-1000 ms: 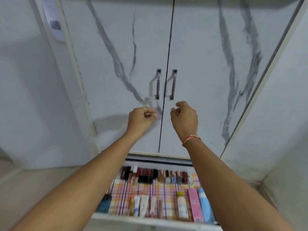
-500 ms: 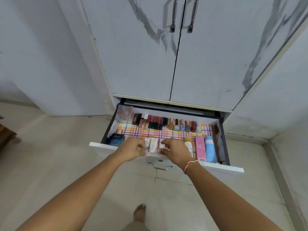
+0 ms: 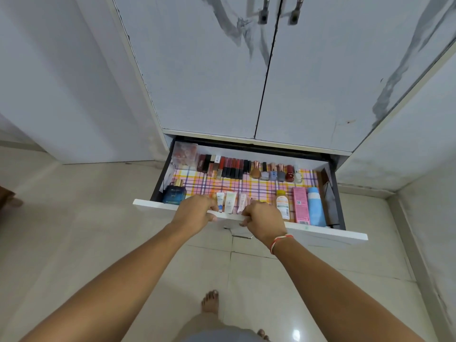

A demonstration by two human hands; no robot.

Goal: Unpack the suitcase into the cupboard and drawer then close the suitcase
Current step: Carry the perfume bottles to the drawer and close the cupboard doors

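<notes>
Drawer point(image 3: 148, 203) is pulled well out below the shut cupboard doors point(image 3: 320, 82). Both hands are on the top edge of its white front panel: left hand point(image 3: 195, 213) left of centre, right hand point(image 3: 264, 222) just beside it, fingers of each curled over the lip, thumbs at the outer face. The metal handle point(image 3: 238, 233) sits under them, unused. A symmetric two-hand grip near the middle probably keeps the slide from racking, whether pushing or pulling.

Contents lie on a plaid liner point(image 3: 246, 186): lipsticks point(image 3: 229, 167) and nail polish bottles point(image 3: 276, 172) lined along the far wall, blue perfume bottle point(image 3: 174, 193) near left, small tubes point(image 3: 229, 202) by the hands, pink box point(image 3: 301, 204) and blue tube point(image 3: 315, 206) near right. Looks fully stocked.

Suitcase not in view.
</notes>
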